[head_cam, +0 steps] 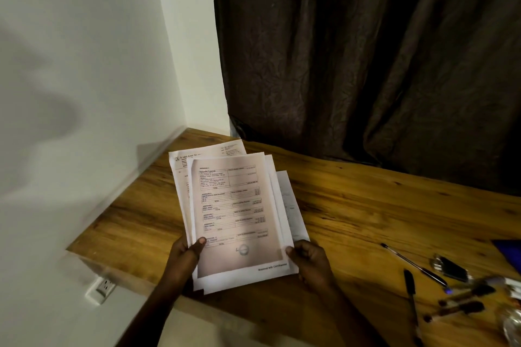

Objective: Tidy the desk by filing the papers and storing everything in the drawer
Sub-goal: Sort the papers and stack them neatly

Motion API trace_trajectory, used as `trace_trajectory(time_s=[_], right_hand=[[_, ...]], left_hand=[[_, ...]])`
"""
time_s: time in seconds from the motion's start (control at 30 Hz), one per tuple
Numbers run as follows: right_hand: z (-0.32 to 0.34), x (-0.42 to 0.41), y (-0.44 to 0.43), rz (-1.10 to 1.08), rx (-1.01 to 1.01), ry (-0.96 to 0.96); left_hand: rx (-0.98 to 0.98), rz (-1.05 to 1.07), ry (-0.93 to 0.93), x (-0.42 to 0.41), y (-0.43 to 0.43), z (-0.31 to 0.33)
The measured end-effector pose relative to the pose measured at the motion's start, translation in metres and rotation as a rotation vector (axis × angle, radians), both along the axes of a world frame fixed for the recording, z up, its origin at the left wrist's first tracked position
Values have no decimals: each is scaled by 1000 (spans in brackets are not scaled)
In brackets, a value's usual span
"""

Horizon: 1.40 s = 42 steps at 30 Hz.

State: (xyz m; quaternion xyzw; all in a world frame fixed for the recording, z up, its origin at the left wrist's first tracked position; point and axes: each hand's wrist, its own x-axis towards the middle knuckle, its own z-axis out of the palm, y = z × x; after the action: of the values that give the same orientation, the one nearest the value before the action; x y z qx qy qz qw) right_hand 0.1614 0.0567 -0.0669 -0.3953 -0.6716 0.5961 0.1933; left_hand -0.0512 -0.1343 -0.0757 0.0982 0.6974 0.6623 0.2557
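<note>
Holding a fanned stack of papers (pixel 236 214) over the near left part of the wooden surface (pixel 366 205), the person's left grip (pixel 183 259) pinches its lower left edge, thumb on the top sheet, while the right grip (pixel 310 260) curls round the lower right corner. To the right lie two pens (pixel 414 265), some markers (pixel 465 298) and a blue item (pixel 510 253). A dark curtain (pixel 366 51) hangs behind.
</note>
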Motion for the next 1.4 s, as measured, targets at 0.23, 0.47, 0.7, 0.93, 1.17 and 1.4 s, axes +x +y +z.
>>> trace_trajectory(time_s=[0.23,0.47,0.7,0.93,1.17,1.4], right_hand=[[5,11,9,-183,-49,101],[6,28,26,-395,-530,359],[20,18,4,-137,-100,92],[10,8,-3,-53,8,-16],[8,7,-8,30,62,-11],[7,17,4,-167,-34,125]], left_hand=[[40,137,-55,-10,0,-3],[44,268,-74,-40,-15,-5],[-39,172,-27,-31,-3,-3],[-117,1,8,-8,15,3],[-188,-91,70,-10,13,-1],[-202,-69,105,-11,15,-4]])
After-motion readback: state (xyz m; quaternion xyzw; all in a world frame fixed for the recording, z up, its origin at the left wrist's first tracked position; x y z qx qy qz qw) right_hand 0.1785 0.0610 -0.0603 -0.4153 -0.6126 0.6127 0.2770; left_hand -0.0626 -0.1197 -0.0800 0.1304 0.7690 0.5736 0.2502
